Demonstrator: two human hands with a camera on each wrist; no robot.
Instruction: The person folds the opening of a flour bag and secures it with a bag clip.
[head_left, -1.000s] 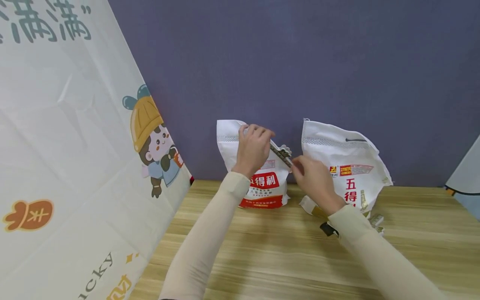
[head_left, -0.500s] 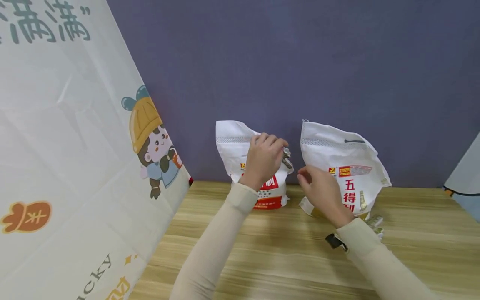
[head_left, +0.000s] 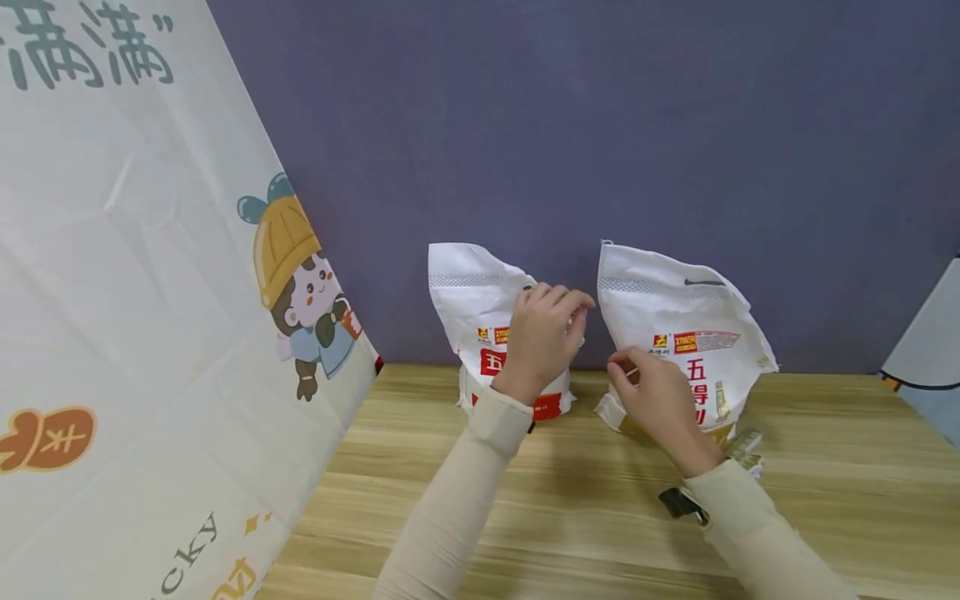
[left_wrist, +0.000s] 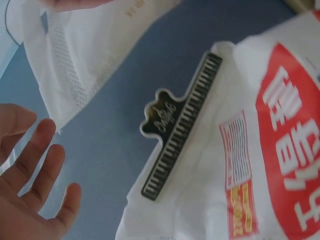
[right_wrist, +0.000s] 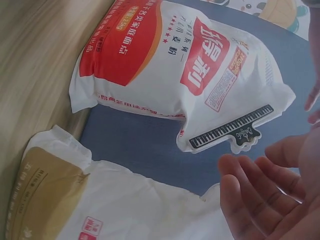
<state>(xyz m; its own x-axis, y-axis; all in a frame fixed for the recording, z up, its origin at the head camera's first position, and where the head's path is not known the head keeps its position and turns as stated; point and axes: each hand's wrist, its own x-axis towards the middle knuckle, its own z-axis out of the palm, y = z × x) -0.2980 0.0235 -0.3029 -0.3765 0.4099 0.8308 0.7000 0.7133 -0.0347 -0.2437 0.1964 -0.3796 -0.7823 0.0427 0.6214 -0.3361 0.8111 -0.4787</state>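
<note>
A white flour bag with red print stands on the left in the head view. A bag clip with a piano-key pattern grips its slanted top edge; the right wrist view shows the same clip. My left hand is in front of this bag, fingers loosely bent and apart from the clip, holding nothing. My right hand is before the second white flour bag, fingers relaxed with nothing between them. In the head view my left hand hides the clip.
Another clip lies on the wooden table beside the right bag's base. A dark blue panel rises behind both bags. A white printed sheet bounds the left side. My right wrist wears a black device.
My left hand has let go of the left bag's top and moved right and down. My right hand has released the clip and drawn back right and down. The clip stays on the bag.
</note>
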